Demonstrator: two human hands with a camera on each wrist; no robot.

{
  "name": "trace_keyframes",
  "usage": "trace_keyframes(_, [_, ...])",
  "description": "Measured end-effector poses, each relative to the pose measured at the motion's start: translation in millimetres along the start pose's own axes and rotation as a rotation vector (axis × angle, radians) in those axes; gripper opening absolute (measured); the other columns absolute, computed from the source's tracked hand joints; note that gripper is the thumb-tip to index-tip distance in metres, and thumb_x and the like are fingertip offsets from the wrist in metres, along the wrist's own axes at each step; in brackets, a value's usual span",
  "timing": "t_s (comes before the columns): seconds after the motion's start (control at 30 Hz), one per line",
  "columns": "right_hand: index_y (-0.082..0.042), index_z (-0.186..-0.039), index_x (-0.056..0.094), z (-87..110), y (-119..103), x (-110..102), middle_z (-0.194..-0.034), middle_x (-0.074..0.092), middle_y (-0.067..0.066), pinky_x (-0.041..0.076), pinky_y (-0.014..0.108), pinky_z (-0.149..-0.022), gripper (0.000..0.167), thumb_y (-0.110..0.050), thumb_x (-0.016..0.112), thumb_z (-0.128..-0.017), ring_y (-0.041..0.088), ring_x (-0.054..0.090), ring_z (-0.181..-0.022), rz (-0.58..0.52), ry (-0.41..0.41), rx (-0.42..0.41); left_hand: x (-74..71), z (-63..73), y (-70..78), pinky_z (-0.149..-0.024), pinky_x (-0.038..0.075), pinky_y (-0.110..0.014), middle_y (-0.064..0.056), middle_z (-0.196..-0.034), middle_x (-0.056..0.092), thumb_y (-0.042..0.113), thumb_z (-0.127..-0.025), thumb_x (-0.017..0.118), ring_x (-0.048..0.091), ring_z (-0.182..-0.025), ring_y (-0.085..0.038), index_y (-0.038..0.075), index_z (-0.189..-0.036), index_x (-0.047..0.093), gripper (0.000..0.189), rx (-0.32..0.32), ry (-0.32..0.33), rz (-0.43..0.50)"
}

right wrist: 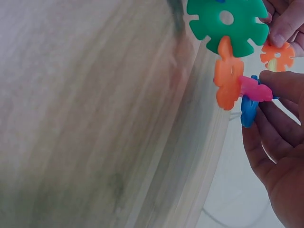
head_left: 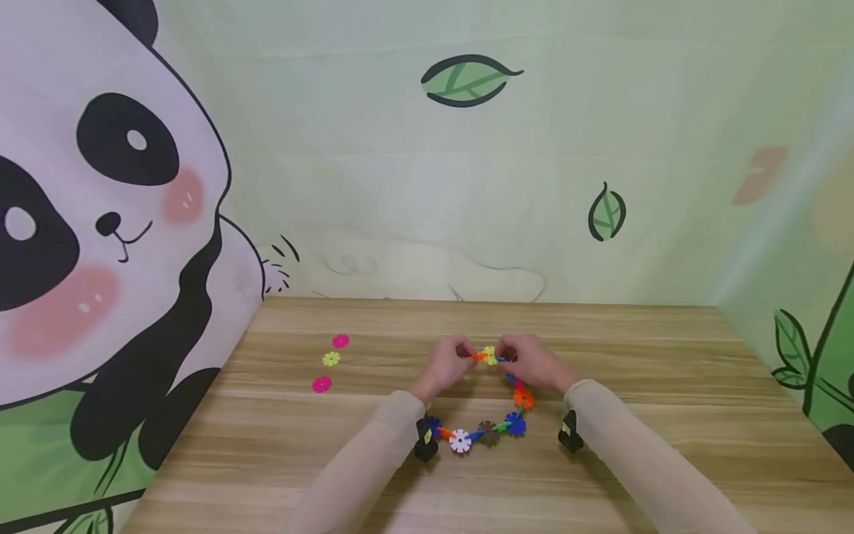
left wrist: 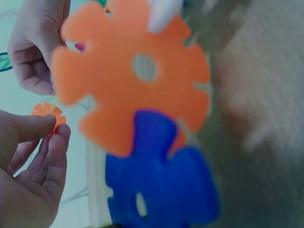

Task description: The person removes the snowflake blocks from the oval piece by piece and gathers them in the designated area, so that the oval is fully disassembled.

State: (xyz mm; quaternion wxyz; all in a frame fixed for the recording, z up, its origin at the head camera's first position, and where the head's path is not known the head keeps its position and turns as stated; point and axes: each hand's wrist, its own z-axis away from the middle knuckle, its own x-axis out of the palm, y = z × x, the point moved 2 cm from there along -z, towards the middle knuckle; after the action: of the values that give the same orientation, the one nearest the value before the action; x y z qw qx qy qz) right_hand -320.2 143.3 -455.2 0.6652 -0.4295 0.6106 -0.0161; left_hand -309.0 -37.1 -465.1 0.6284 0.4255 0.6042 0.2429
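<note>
A chain of interlocking snowflake discs loops over the wooden table between my hands. My left hand (head_left: 447, 365) pinches an orange snowflake disc (left wrist: 41, 111) between thumb and fingertips. Facing it, my right hand (head_left: 531, 361) grips a blue snowflake disc (right wrist: 248, 112) beside a pink disc (right wrist: 256, 90). A yellow disc (head_left: 490, 355) spans the space between the two hands. Toward me, the loop runs through a white disc (head_left: 460, 441), a brown disc (head_left: 488, 433) and a darker blue disc (head_left: 516, 424). In the left wrist view, a large orange disc (left wrist: 114, 71) hangs close to the camera.
Three loose discs lie left of the hands: a pink disc (head_left: 341, 340), a yellow-green disc (head_left: 330, 359) and another pink disc (head_left: 322, 384). Behind the wooden table (head_left: 634, 334) stands a pale green backdrop (head_left: 347, 148) with a printed panda and leaves.
</note>
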Motion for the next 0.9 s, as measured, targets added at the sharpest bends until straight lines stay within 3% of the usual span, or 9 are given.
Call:
trace_keyframes(0.37, [-0.010, -0.090, 0.065, -1.8, 0.5, 3.5, -0.085, 0.064, -0.003, 0.051, 0.032, -0.075, 0.006, -0.007, 0.068, -0.086, 0.012, 0.057, -0.077, 0.001, -0.005, 0.008, 0.7, -1.0, 5.2, -0.062, 0.048, -0.022, 0.000, -0.079, 0.062, 0.000, -0.080, 0.072, 0.055, -0.071, -0.012, 0.007, -0.084, 0.064, 0.011, 0.041, -0.030, -0.049])
trace_keyframes(0.9, [-0.011, -0.089, 0.064, -4.3, -3.4, 3.9, -0.085, 0.063, -0.003, 0.051, 0.034, -0.076, 0.008, -0.006, 0.069, -0.085, 0.013, 0.056, -0.077, 0.001, 0.000, 0.039, 3.2, -2.6, 5.8, -0.055, 0.047, -0.018, 0.001, -0.076, 0.065, 0.000, -0.080, 0.073, 0.055, -0.064, -0.008, 0.008, -0.077, 0.066, 0.011, 0.082, 0.066, -0.111])
